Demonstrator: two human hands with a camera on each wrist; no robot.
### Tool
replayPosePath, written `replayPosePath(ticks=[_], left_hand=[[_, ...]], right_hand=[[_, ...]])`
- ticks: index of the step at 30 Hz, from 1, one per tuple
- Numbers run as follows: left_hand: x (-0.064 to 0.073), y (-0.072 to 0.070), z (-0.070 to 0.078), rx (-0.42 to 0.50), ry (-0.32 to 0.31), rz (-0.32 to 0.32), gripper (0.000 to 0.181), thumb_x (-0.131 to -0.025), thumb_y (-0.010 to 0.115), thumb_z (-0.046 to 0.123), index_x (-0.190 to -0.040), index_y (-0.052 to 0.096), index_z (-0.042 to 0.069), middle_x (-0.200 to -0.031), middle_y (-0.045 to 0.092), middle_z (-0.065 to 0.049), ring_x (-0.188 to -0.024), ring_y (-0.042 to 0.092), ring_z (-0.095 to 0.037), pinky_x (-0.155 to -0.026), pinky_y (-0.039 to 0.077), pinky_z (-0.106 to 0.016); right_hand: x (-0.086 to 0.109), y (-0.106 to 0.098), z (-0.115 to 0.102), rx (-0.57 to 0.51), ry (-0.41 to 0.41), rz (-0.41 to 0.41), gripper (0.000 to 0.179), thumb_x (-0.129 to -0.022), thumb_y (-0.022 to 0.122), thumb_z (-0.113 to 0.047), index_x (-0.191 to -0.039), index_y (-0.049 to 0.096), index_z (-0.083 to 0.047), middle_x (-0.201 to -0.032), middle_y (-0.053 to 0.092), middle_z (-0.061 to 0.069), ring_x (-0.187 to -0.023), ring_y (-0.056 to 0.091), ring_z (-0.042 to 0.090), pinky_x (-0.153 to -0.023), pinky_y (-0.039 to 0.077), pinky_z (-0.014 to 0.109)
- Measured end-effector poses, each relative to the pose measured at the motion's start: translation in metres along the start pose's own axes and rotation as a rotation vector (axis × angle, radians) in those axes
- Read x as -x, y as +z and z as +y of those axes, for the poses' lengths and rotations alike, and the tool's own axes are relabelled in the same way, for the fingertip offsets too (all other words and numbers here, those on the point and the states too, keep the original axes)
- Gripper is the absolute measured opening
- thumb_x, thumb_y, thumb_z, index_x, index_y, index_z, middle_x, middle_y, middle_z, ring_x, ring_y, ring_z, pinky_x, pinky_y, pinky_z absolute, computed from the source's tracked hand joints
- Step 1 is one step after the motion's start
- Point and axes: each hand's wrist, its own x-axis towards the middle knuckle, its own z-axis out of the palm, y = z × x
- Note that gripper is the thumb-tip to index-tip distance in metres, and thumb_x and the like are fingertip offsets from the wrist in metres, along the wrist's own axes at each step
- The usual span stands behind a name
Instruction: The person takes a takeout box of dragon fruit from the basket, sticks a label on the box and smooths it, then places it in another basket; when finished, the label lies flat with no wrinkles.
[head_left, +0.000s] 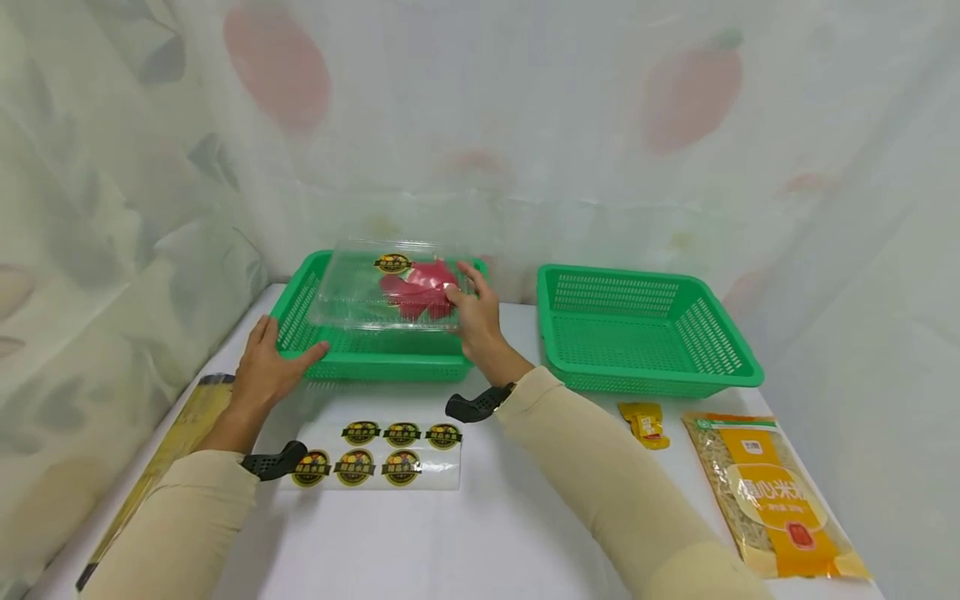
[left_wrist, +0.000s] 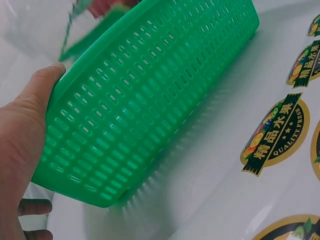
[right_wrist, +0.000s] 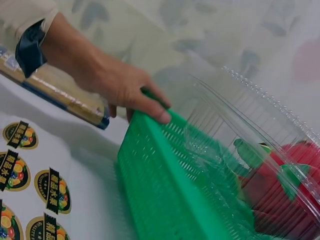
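Note:
My right hand [head_left: 478,317] holds the right end of a clear plastic clamshell box [head_left: 352,287], its thumb over the lid. Inside the box shows red dragon fruit [right_wrist: 267,182] with green scales, and a round black-and-gold sticker [head_left: 393,263] is on the lid. The box is over the left green basket [head_left: 390,367], above its front rim in the head view. At that basket's front left corner, my left hand [head_left: 268,367] grips the rim, the thumb [left_wrist: 42,82] along the edge.
A second green basket [head_left: 652,382] stands to the right. Before it lie a small yellow packet [head_left: 647,425] and an orange noodle bag [head_left: 776,496]. A sticker sheet [head_left: 442,467] lies in front of the left basket. A long yellowish pack [head_left: 168,450] runs along the left table edge.

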Motion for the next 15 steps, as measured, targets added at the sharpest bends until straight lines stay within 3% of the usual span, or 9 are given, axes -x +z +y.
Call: replayPosePath(ticks=[2,6,8,10,12,15], left_hand=[[0.0,-0.001,0.002,0.003,0.0,0.0,0.111,-0.085,0.058,0.066,-0.152,0.003,-0.004,-0.158,-0.005,-0.021,-0.139,0.007,-0.048,-0.102,0.017,-0.066],[0.0,-0.002,0.005,0.003,-0.002,0.001,0.111,-0.085,0.058,0.065,-0.152,0.003,-0.004,-0.158,-0.005,-0.021,-0.139,0.007,-0.048,-0.102,0.017,-0.066],[0.001,-0.002,0.005,-0.001,-0.004,0.006,0.111,-0.085,0.058,0.066,-0.152,0.004,-0.004,-0.158,-0.004,-0.021,-0.139,0.008,-0.048,-0.102,0.017,-0.066],[0.001,-0.002,0.005,-0.002,-0.008,0.01,0.111,-0.085,0.058,0.066,-0.152,0.004,-0.004,-0.158,-0.004,-0.021,-0.139,0.008,-0.049,-0.102,0.017,-0.066],[0.002,-0.002,0.005,-0.002,-0.011,0.01,0.111,-0.085,0.058,0.066,-0.152,0.004,-0.003,-0.158,-0.004,-0.021,-0.139,0.009,-0.049,-0.102,0.017,-0.066],[0.004,-0.001,0.004,0.002,-0.011,0.01,0.111,-0.085,0.058,0.066,-0.152,0.004,-0.003,-0.158,-0.003,-0.021,-0.139,0.009,-0.049,-0.102,0.017,-0.067]], right_hand=[[-0.003,0.003,0.005,0.014,-0.009,-0.005,0.045,-0.094,0.059,-0.006,-0.134,0.057,-0.026,-0.151,0.032,0.004,-0.094,0.056,0.019,-0.074,0.048,0.037],[-0.007,0.008,0.011,0.049,-0.007,-0.001,0.045,-0.094,0.059,-0.007,-0.136,0.056,-0.022,-0.152,0.032,0.004,-0.098,0.057,0.017,-0.08,0.048,0.036],[-0.009,0.01,0.012,0.073,0.014,-0.003,0.045,-0.095,0.059,-0.009,-0.137,0.055,-0.022,-0.152,0.032,0.004,-0.096,0.058,0.016,-0.075,0.049,0.036],[-0.01,0.012,0.014,0.095,0.04,-0.002,0.045,-0.095,0.059,-0.011,-0.137,0.055,-0.024,-0.151,0.033,0.004,-0.082,0.057,0.016,-0.067,0.047,0.037],[-0.012,0.014,0.017,0.116,0.065,0.005,0.045,-0.095,0.06,-0.013,-0.137,0.055,-0.026,-0.15,0.034,0.003,-0.067,0.051,0.015,-0.058,0.043,0.037],[-0.015,0.016,0.021,0.145,0.078,0.022,0.046,-0.095,0.06,-0.013,-0.138,0.054,-0.026,-0.147,0.038,0.003,-0.058,0.043,0.018,-0.051,0.037,0.037]])
